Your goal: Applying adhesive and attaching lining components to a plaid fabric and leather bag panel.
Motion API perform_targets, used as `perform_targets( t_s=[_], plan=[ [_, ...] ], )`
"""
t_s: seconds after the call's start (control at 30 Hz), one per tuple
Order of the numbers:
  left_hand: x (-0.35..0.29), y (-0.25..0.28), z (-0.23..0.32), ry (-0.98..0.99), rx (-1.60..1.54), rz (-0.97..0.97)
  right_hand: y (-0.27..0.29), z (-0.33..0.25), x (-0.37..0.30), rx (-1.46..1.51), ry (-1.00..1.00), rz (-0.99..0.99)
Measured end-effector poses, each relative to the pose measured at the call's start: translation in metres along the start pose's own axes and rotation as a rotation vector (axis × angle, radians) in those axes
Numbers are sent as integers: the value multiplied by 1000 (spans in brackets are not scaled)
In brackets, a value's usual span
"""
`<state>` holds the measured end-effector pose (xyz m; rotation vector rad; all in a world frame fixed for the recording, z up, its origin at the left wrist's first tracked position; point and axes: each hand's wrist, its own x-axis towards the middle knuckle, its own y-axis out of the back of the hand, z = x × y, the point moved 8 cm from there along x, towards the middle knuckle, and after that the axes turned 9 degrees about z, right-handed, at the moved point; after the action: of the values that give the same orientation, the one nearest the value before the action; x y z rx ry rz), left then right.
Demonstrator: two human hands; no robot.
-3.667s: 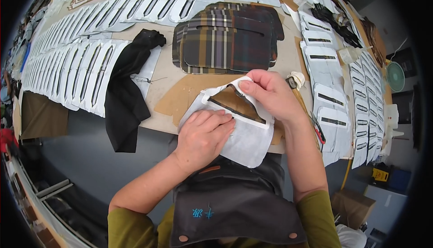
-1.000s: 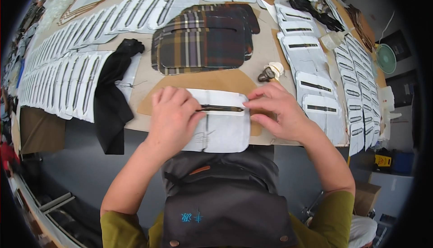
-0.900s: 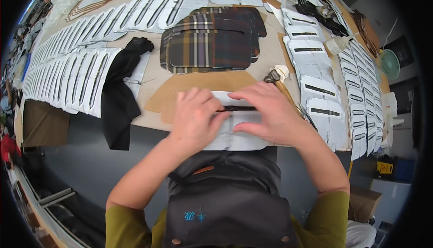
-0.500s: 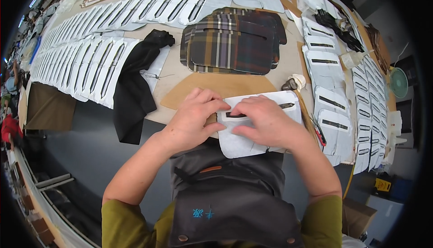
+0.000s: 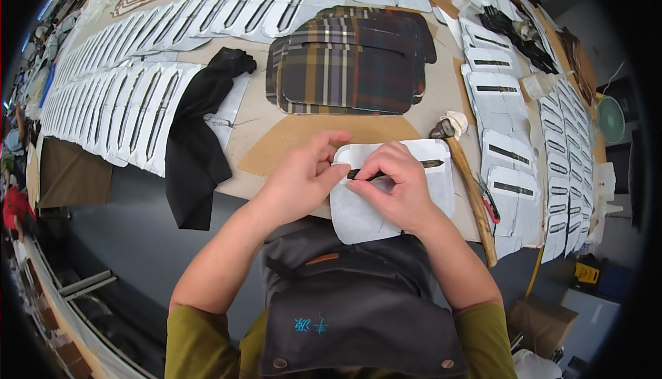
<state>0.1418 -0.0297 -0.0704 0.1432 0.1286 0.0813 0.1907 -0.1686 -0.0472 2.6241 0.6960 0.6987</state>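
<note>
A white-backed fabric panel (image 5: pixel 364 215) lies at the table's front edge, with a narrow dark slot (image 5: pixel 431 164) across its upper part. My right hand (image 5: pixel 403 189) is closed, its thumb and forefinger pinching the dark fabric strip (image 5: pixel 365 175) at the slot's left end. Beside it, my left hand (image 5: pixel 300 175) grips the panel's left edge, thumb on top near the slot's end and forefinger stretched out above. What its lower fingers do is partly hidden. Beyond the panel sits a stack of plaid fabric pieces (image 5: pixel 331 79), the top one slotted too.
A hammer (image 5: pixel 472 196) with a wooden handle lies right of the panel, beside red-handled snips (image 5: pixel 489 205). Black cloth (image 5: pixel 196 144) hangs over the front edge at left. Rows of slotted white panels (image 5: pixel 124 106) cover both sides. A tan board (image 5: pixel 289 141) lies behind my hands.
My right hand has drawn its fingers together into a pinch on the dark strip at the slot. My left thumb has moved up to the slot's end. The hammer handle shows more fully.
</note>
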Motion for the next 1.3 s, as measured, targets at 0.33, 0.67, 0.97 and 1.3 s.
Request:
perform_targets(
  t_s=[0.33,0.67,0.97,1.3],
  plan=[
    [-5,-18,-14,566,-728,-72,8,11,1,21,-103,-4],
    [5,-8,39,-479,730,-205,-7,1,-6,-170,-142,-133],
    [28,-34,35,-230,1032,-796,-3,-7,-10,-120,83,27],
    [17,-15,34,-491,954,-576,-4,-7,-6,-193,35,-35]
  ],
)
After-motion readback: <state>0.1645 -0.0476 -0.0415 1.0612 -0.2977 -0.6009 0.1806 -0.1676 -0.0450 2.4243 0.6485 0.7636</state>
